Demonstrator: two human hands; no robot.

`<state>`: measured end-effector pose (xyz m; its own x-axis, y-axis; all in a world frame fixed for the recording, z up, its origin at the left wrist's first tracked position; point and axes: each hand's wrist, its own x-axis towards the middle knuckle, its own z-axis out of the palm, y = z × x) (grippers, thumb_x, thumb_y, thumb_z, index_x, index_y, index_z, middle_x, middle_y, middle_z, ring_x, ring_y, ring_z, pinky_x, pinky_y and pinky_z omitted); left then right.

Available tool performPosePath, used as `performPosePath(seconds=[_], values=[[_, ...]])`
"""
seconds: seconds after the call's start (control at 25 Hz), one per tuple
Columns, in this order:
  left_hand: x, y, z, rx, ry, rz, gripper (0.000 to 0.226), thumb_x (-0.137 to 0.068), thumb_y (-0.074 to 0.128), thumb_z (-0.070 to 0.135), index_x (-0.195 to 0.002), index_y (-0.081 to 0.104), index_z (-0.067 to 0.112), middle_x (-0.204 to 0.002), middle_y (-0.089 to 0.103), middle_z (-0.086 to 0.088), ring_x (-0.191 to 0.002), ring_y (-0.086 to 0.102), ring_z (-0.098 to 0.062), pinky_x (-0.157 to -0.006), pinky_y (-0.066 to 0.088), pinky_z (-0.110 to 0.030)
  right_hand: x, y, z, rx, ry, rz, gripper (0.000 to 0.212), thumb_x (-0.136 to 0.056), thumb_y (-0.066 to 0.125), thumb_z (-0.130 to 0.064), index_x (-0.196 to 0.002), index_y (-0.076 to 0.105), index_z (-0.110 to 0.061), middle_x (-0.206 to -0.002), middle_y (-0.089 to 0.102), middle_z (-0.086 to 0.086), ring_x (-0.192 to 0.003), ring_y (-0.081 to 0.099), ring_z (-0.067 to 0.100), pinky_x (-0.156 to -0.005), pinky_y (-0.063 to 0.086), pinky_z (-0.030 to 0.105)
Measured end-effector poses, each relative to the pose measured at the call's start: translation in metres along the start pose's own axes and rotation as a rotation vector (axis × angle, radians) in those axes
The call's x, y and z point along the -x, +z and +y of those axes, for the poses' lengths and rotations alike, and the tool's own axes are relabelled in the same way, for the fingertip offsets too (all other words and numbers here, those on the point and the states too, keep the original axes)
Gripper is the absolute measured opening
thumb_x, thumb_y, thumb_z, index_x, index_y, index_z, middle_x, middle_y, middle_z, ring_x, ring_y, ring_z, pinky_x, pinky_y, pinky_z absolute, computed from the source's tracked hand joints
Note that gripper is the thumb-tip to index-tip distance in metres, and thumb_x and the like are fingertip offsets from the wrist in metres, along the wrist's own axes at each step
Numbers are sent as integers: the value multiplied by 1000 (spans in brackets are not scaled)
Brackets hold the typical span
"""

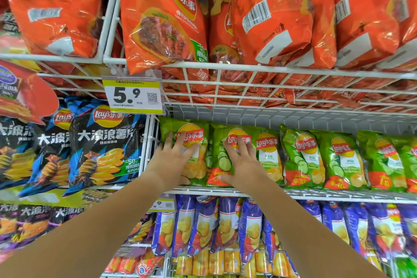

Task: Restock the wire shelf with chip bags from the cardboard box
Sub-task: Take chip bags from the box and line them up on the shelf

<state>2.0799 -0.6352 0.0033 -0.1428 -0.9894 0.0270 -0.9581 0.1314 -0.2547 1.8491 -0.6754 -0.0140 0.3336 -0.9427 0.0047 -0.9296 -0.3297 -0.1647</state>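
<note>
Wire shelf (338, 196), "5.9" tag (133, 95); left hand (171, 161), right hand (242, 165), fingers (168, 142) straight on Lay's bags (199, 170)

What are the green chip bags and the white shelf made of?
The green chip bags look like thin shiny plastic film: they crinkle and glint. The white shelf is probably painted metal wire: thin stiff rods in a grid.

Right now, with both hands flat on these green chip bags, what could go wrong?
Pressing hard: your left hand and right hand lie flat on the two leftmost green bags, so the chips could get crushed. The bags stand upright near the shelf's front rail; a nudge might tip one off. The orange bag above overhangs its rail and could be knocked if you lift your arms.
</note>
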Motion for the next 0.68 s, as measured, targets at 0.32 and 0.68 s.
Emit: performPosePath(seconds=[0.32,0.68], values=[[4,-30,9,7,29,-2,95,-79,56,74,-155,13,35,-163,8,-16,-149,6,-45,-118,13,-61,21,-31,4,106,-60,88,88,-86,41,-80,-158,13,-39,-169,5,5,-154,4,37,-123,15,54],[35,-58,38,3,141,159,108,-71,13,87,-157,12,21,-163,19,-13,-149,16,-35,-118,21,-54,75,-58,23,123,-71,131,91,-87,35,-80,-160,15,-27,-168,13,4,-154,9,32,-124,14,51]])
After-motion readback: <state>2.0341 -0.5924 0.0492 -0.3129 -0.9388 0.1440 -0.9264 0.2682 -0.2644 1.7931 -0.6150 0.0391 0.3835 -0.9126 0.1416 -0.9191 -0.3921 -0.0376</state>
